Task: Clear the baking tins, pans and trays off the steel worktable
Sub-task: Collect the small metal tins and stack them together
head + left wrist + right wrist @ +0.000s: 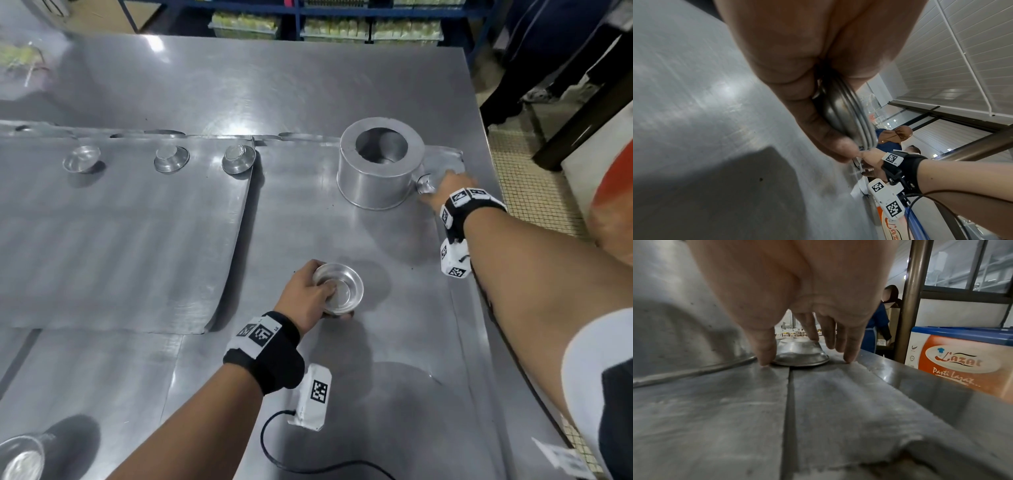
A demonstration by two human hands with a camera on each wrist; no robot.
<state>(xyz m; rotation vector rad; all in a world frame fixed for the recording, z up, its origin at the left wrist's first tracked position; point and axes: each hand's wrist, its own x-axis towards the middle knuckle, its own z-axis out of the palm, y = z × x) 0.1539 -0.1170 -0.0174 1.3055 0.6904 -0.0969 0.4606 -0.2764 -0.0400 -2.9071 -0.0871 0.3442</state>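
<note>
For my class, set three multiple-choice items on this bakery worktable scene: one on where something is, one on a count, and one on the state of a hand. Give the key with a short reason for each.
1. Where is the small upside-down tin that the right hand reaches for?
A. Right beside the big round pan
B. On the floor
C. Inside the big round pan

2. How many small tins sit on the large flat tray?
A. One
B. Three
C. Six

3. What is the left hand doing?
A. Resting flat on the table
B. Hanging idle
C. Gripping a stack of small tins

Key: 1 A, the tin lies against the big round pan; 2 B, three stand along its far edge; 3 C, its fingers curl round the stack of small tins.
</note>
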